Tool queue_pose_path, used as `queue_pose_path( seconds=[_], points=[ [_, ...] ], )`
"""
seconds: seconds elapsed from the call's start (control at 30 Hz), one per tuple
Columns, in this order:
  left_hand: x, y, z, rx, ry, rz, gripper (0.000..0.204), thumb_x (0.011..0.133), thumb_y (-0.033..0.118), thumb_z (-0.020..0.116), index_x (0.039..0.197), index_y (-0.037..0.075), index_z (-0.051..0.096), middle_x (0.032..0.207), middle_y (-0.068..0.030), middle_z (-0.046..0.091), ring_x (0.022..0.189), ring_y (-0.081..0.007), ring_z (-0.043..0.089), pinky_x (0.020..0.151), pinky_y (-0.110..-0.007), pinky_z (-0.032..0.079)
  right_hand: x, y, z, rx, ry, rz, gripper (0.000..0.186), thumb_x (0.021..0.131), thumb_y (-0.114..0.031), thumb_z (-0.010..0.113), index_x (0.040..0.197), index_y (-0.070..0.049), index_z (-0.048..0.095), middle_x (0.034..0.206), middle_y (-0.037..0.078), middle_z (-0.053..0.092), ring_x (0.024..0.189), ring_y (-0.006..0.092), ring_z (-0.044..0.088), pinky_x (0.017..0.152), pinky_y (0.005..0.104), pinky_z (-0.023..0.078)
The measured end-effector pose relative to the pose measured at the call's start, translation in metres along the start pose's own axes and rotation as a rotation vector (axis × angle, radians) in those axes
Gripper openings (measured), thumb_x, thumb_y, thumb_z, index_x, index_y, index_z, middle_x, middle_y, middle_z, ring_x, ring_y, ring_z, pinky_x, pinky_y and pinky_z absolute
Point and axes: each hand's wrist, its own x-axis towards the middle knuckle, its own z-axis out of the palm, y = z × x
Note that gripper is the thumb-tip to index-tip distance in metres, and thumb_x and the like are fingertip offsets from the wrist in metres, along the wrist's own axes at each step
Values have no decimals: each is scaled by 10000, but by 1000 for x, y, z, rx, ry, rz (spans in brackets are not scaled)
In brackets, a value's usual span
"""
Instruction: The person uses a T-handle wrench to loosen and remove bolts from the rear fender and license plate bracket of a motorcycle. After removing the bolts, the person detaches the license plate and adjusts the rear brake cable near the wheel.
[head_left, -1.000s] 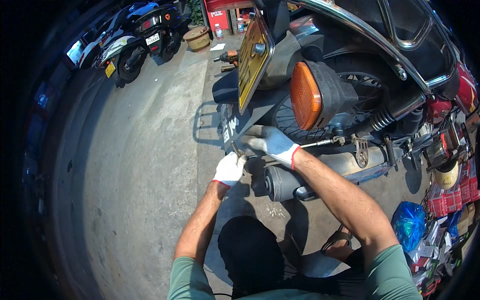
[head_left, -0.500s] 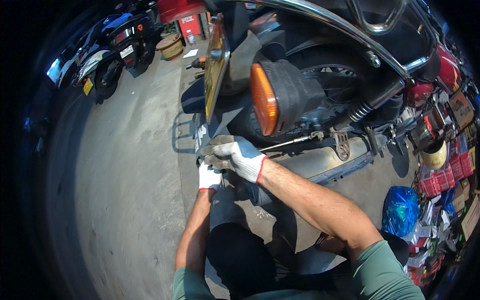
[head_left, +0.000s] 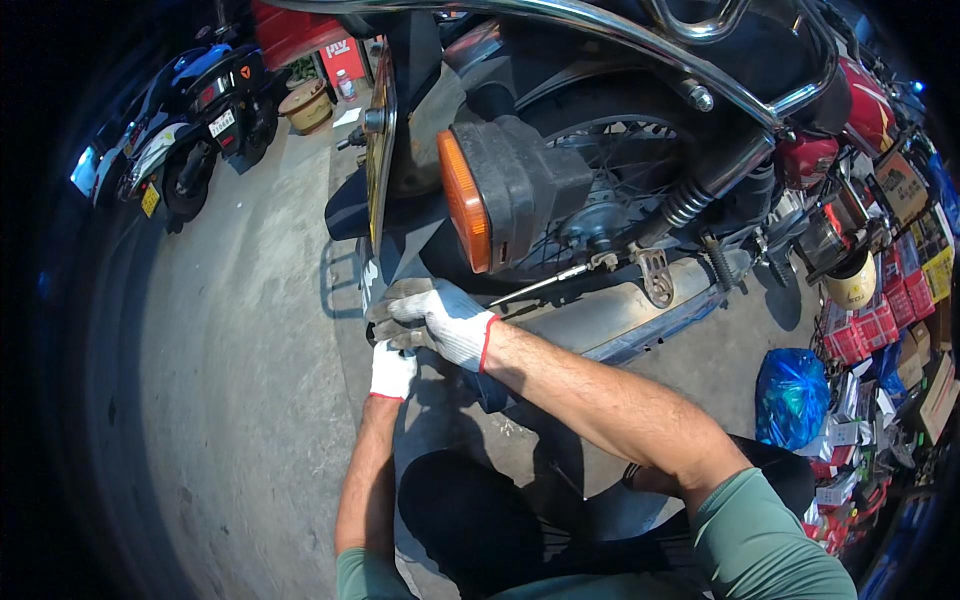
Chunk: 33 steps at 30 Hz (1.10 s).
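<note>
Both of my hands wear white knit gloves with red cuffs and meet low behind the motorcycle's rear wheel (head_left: pixel 625 150), beside the end of the silver exhaust pipe (head_left: pixel 600 315). My right hand (head_left: pixel 440 318) lies across the top, its grey-palmed fingers bent and pressed together; what they grip is hidden. Just under it is my left hand (head_left: pixel 393 368), whose fingers the right one covers. Close above the hands hang an orange turn signal (head_left: pixel 465 200) in a black housing and a number plate (head_left: pixel 378 150) seen nearly edge-on. A thin metal brake rod (head_left: pixel 540 285) runs forward from near my right hand.
Parked scooters (head_left: pixel 190 130) stand at the far left, near a round planter (head_left: pixel 305 106) and a bottle (head_left: pixel 346 86). To the right lie a blue plastic bag (head_left: pixel 791 398), red boxes (head_left: pixel 860 330) and a yellowish container (head_left: pixel 851 284). A chrome rail (head_left: pixel 600 35) arches above.
The whole view has shifted, so the motorcycle and surroundings sit farther left in the picture. My hands stay together at the same spot, the right still over the left.
</note>
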Motion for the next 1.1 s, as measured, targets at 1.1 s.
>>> queue_pose_path(
  seconds=[1.1],
  points=[
    [-5, -3, 0, 22, -19, -17, 183, 933, 38, 497, 1026, 27, 654, 921, -84, 668, 869, -251, 640, 760, -336, 505, 1, 4, 0, 5, 38, 12, 318, 938, -101, 498, 1235, 13, 523, 1126, 139, 611, 1008, 204, 612, 882, 351, 510]
  ],
)
